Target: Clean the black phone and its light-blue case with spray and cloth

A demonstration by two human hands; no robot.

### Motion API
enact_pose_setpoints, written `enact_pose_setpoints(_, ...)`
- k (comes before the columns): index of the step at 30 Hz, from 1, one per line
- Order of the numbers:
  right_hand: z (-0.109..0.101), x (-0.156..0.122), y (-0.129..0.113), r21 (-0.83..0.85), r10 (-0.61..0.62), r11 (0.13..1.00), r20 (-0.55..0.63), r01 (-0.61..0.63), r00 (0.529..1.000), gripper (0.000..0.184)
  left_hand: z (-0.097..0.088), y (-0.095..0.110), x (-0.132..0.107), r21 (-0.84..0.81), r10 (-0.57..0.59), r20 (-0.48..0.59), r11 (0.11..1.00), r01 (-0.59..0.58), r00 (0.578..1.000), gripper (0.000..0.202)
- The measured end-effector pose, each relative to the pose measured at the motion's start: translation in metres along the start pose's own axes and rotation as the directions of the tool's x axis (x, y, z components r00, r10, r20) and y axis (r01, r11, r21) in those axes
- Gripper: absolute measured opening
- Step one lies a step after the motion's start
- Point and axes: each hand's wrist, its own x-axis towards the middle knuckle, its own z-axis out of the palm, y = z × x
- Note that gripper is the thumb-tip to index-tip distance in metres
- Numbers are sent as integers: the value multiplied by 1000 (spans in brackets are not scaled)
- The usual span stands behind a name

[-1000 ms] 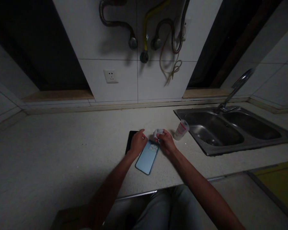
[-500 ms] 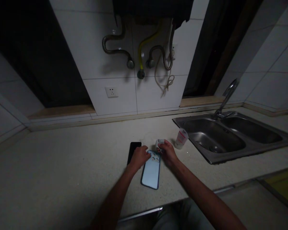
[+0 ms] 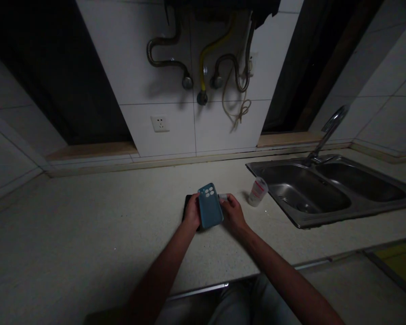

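Observation:
A blue-green phone case with round camera holes is raised and tilted above the counter. My left hand grips it by its left edge, fingers closed. At the case's right edge is my right hand, its fingers pinched on a small white wad; the wad's material is too small to make out. Beneath my left hand and the case lies a black phone, mostly hidden. A translucent plastic cup with red print stands to the right of my right hand.
A double steel sink with a tall faucet is set into the pale counter on the right. Hoses and a yellow pipe hang on the tiled wall behind, near a wall socket.
The phone case lay flat on the counter; my left hand has taken hold of it and raised it. My right hand keeps the white wad, now beside the case's edge.

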Motion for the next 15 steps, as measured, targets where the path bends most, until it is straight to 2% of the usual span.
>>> enact_pose_setpoints(4,1,-3,-3,-21,-9,1000,17,9,1000,31,6,0,-6,-85,-47,16,995,48,999,22)
enact_pose_setpoints(6,-1,-1,-3,-84,-52,995,14,53,999,31,6,0,-9,-82,-58,80,994,65,995,27)
enact_pose_setpoints(8,-4,1,-2,-144,-82,986,11,83,997,29,5,-1,-11,-87,-88,151,991,102,985,38)
enact_pose_setpoints(11,-9,3,0,-189,-85,979,-13,81,996,28,4,-5,-13,-126,-137,202,978,165,970,56)
enact_pose_setpoints(15,-14,3,0,-217,-94,973,-42,83,995,30,4,-8,-18,-137,-158,289,969,204,944,70)
